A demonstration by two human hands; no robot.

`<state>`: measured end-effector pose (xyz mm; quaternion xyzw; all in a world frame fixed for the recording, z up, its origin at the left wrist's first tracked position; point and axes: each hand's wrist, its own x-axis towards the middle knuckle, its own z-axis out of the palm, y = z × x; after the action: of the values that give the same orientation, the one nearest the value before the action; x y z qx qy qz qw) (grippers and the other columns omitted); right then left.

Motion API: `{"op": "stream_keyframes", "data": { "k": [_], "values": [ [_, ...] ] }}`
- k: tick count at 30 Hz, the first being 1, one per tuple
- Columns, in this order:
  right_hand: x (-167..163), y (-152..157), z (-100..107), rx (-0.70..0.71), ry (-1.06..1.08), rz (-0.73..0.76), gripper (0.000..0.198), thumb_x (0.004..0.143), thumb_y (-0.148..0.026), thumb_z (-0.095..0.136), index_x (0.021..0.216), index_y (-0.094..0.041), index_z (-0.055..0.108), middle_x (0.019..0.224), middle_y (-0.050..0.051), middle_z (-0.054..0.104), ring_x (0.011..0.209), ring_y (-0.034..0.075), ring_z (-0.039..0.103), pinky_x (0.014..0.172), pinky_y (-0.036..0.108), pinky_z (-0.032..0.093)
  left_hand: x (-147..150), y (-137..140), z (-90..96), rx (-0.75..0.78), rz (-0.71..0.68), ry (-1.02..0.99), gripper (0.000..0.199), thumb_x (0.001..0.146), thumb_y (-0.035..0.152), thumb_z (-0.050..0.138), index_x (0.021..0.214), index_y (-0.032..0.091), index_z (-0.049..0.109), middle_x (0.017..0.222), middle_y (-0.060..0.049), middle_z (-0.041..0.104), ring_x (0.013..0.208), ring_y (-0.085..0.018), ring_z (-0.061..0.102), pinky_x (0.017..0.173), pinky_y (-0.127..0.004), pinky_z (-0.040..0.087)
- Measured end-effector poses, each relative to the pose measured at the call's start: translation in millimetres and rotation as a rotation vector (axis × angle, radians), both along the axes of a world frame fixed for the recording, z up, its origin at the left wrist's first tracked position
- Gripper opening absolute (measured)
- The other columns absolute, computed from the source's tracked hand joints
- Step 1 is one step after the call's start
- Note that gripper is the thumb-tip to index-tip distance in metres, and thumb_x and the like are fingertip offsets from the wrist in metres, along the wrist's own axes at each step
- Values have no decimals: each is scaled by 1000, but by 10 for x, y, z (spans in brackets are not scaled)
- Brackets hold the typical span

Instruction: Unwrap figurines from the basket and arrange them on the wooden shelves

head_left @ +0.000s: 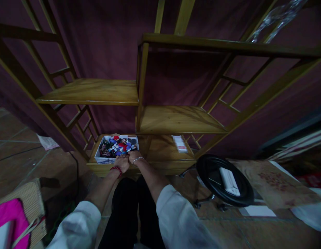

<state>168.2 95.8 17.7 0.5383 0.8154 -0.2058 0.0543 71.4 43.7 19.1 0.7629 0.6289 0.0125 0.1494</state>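
Observation:
A shallow white box (105, 160) packed with small colourful pieces in red, blue, white and black sits on the lowest shelf at the left. At its front right corner my two hands come together, fingertips close to each other. My left hand (122, 163), with a red bead bracelet at the wrist, is closed in front of the box wall. Beside it, my right hand (134, 156), with a silver bangle, is also closed, over the box's right corner. Whatever lies between the fingers is hidden or too small to make out.
A wooden display shelf (183, 119) surrounds the box, with a blurred white item (180, 144) to the right. On the right stands a round black wheeled stool (214, 183) bearing a white object (229, 181). A pink cloth (12, 216) lies at lower left.

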Motion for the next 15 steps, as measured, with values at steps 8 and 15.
{"op": "stream_keyframes", "data": {
  "k": [8, 15],
  "values": [
    [8, -49, 90, -7, -43, 46, 33, 76, -18, 44, 104, -14, 61, 107, 13, 62, 100, 21, 57, 81, 26, 43, -83, 110, 60, -140, 16, -48, 32, 77, 22, 39, 101, 15, 58, 103, -10, 61, 96, -20, 55, 82, -29, 39],
    [5, -45, 163, -24, -67, 61, 35, 75, -15, 43, 106, -14, 59, 107, 13, 61, 100, 22, 57, 81, 28, 44, -447, 179, 109, -133, 232, -38, 36, 75, 35, 40, 104, 24, 59, 112, -6, 57, 100, -21, 54, 82, -30, 41]
  ]
}}
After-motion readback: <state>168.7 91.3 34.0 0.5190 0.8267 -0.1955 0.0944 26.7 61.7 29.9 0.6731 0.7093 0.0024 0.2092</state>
